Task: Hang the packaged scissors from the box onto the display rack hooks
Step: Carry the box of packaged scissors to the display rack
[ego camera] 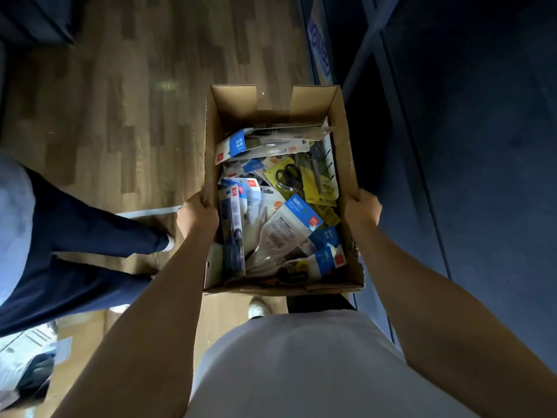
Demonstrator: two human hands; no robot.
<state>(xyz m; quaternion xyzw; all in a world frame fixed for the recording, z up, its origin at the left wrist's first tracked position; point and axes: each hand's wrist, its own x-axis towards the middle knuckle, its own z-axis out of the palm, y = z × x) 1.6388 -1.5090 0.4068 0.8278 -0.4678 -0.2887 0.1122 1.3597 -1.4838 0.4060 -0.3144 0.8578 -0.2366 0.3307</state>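
Head view, floor: we're looking down on wood-plank flooring, dim, with a pale glare spot ahead of the box.
Head view, room: a dark blue wall or fixture runs along our right, and a blue-and-yellow sign leans at its foot.
Head view, bystander: a second person's dark trousers stride in from the left.
Head view, box: we carry one open cardboard box in the air before our pale shirt, flaps up at the far end.
Head view, left hand: our left hand grips the box's left wall, fingers curled over the rim.
Head view, right hand: our right hand clasps the right wall; its fingertips are hidden, so we can't tell how they lie.
Head view, packaged scissors: the packaged scissors lie heaped inside the box, between our two hands and touching neither.
Head view, count: one box, two hands; the packs overlap too much for an exact tally, though we make out black-handled scissors on a yellow card and several blue-and-white cards.
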